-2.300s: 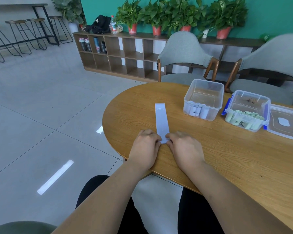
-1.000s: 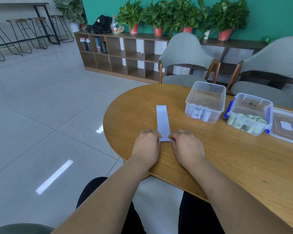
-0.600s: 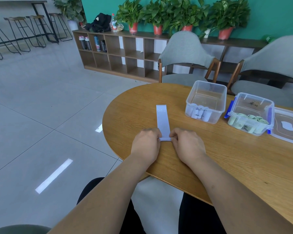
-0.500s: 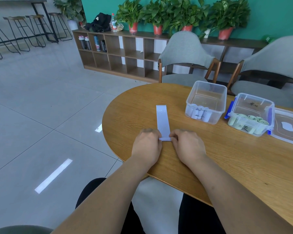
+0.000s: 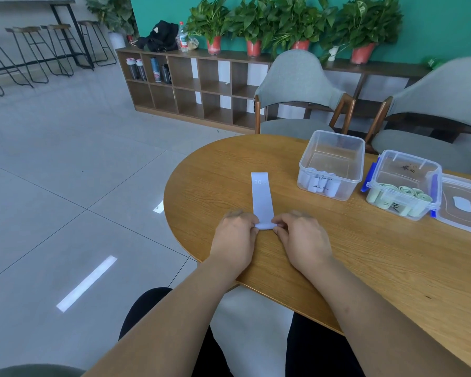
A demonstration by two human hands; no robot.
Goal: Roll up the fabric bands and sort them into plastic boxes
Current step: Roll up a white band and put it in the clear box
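A pale lavender fabric band lies flat on the round wooden surface, its long axis running from near to far, with the far end tipped slightly to the left. Its near end is curled into a small roll that sits between the two hands. The left hand pinches the left end of the roll and the right hand pinches the right end, fingers curled in on it from both sides, knuckles up. Near the band's far end, white print reads "20 LB".

To the far right of the band stands a clear plastic box holding several pale rolled bands against its near wall; dark marks on them are too small to read. Further right, a second clear box with blue clips holds green rolled bands, with dark handwritten characters on a label at its near wall. Its lid lies just beside it on the right.
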